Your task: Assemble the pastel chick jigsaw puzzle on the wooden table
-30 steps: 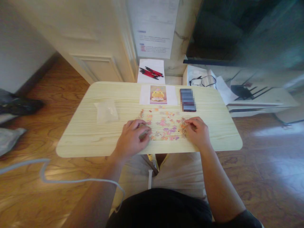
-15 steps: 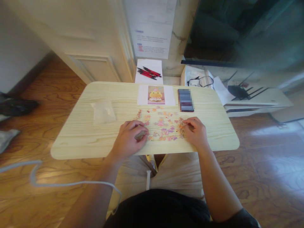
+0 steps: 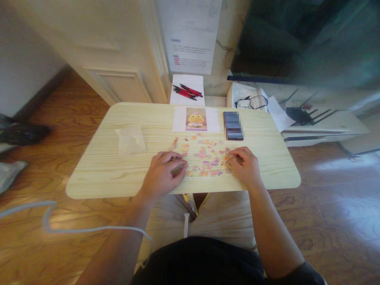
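Small jigsaw puzzle pieces [image 3: 210, 163] in pink, orange and purple lie loosely scattered over the pale wooden table [image 3: 97, 168]. My left hand [image 3: 164, 171] rests at the left side of the pieces, fingers curled and the thumb drawn in toward them. Whatever lies between its fingertips is hidden. At the right side, my right hand [image 3: 246, 163] has thumb and forefinger pinched together, touching a cluster of pieces [image 3: 228, 158]. The item in that pinch is too small to make out. Beyond the pieces lies a sheet with a printed picture [image 3: 196, 118] of a yellow toy figure.
A phone with a blurred screen [image 3: 233, 126] lies right of the sheet. On the left is a whitish, see-through bag [image 3: 131, 140]. Red and black pens [image 3: 187, 92] lie on paper behind the table. A pale cable [image 3: 97, 228] crosses my left forearm.
The whole view has shifted very slightly. Both hands keep nearly the same position and shape, and the pieces show no clear movement.
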Motion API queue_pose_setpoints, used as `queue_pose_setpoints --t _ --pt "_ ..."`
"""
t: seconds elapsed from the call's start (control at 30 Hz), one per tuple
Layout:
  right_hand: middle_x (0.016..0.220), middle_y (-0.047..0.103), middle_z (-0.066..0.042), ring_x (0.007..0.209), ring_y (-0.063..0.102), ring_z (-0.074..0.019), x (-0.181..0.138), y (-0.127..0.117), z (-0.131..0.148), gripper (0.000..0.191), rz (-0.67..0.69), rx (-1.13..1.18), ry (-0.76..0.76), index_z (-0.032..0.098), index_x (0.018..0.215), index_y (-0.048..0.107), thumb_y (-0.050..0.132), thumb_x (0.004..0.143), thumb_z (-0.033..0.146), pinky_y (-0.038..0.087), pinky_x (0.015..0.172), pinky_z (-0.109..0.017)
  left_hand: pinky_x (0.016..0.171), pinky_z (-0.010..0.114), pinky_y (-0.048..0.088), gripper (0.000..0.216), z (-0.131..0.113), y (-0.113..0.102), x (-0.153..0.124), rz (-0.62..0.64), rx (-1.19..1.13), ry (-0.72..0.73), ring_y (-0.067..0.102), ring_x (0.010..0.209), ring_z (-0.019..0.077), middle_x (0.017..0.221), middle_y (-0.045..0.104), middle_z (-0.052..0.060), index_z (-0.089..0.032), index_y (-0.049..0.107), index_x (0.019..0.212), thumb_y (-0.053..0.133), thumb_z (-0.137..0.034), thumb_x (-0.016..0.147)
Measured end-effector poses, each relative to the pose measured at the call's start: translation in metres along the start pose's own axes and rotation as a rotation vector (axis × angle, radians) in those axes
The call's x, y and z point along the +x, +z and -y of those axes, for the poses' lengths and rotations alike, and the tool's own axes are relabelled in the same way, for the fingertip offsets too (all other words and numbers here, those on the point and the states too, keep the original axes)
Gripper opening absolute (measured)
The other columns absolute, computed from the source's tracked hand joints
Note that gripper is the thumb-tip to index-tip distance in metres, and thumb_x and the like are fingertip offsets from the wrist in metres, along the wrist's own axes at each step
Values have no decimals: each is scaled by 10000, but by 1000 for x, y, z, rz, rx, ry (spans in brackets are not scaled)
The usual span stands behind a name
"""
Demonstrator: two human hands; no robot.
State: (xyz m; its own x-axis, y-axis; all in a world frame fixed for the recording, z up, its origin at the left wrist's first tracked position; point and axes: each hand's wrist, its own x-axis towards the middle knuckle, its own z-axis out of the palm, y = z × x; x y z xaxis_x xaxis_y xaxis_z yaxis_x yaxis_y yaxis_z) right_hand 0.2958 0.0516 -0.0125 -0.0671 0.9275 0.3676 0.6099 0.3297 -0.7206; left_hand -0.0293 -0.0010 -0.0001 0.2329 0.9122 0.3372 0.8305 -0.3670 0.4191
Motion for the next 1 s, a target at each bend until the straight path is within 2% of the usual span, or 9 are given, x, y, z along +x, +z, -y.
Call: queue_pose_setpoints --t 0.43,0.63,0.87,1.0 --pt "1030 702 -65 929 701 -222 -1 1 0 189 7 -10 7 240 1016 791 624 930 223 587 838 -383 1035 459 479 183 -2 0 0 8 2 4 624 1161 247 1227 721 30 -310 792 1095 675 -358 962" --pt "1019 712 -68 1008 674 -260 0 -1 10 192 -32 -73 -112 257 1020 788 630 925 203 569 919 -459 1082 485 451 236 -6 -6 0 66 2 42 632 1208 256 1336 724 30 -290 756 1172 657 -355 968" --pt "1175 757 -54 1124 638 -291 -2 7 34 269 184 -99 -331 280 1135 769 684 897 187 519 1061 -546 1102 511 446 316 -5 -13 5 108 37 134 607 1262 286 1383 710 32 -292 738 1231 693 -369 927" --pt "1213 739 -58 1168 613 -299 -5 18 44 306 255 -137 -346 283 1216 745 687 921 224 490 1096 -556 1113 523 443 396 -6 -9 16 133 46 190 590 1284 305 1379 709 39 -292 711 1301 696 -381 915"
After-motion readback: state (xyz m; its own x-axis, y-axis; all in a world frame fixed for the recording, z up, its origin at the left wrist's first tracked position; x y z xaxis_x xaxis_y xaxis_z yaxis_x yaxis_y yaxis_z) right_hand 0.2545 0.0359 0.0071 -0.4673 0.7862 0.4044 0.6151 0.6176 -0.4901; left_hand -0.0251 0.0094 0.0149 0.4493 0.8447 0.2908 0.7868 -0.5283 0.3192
